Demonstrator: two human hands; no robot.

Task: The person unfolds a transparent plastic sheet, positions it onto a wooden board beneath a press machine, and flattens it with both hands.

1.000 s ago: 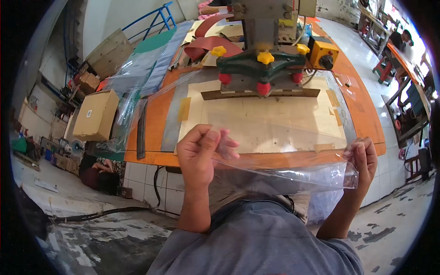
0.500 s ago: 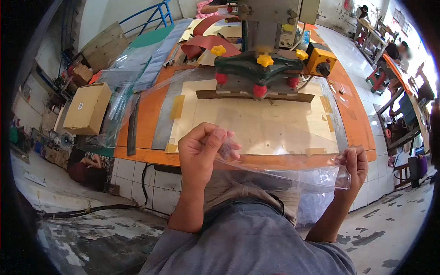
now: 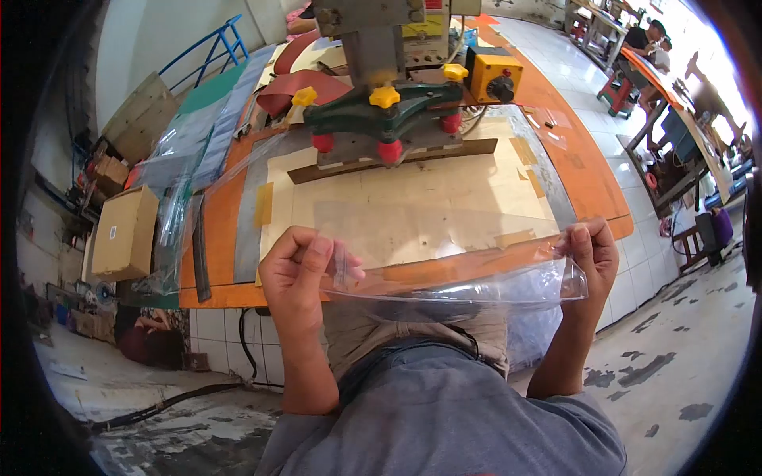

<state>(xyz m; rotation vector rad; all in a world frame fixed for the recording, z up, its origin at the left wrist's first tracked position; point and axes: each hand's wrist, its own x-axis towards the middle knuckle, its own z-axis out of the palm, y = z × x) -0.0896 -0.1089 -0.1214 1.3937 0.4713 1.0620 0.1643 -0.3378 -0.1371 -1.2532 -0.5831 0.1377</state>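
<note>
A clear plastic sheet [image 3: 444, 274] is stretched between my two hands above the front edge of the work table. My left hand [image 3: 300, 270] pinches its left end between thumb and fingers. At the right end, my right hand [image 3: 589, 254] grips the upper corner. The sheet's lower edge looks folded or doubled. Beyond it lies a pale board [image 3: 381, 222] taped down on a grey metal plate. Over the back of that board stands a press head [image 3: 389, 119] with yellow star knobs, red feet and a long metal bar below.
A yellow control box [image 3: 494, 75] with a black knob sits right of the press. A cardboard box [image 3: 125, 232] and clear plastic sheeting [image 3: 171, 202] are at the left. Cables [image 3: 171, 397] cross the floor. Several people are visible in the background.
My view has shifted, so the press and table appear lower left and rotated. Both hands still hold the plastic sheet, now raised slightly on the right and stretched flatter.
</note>
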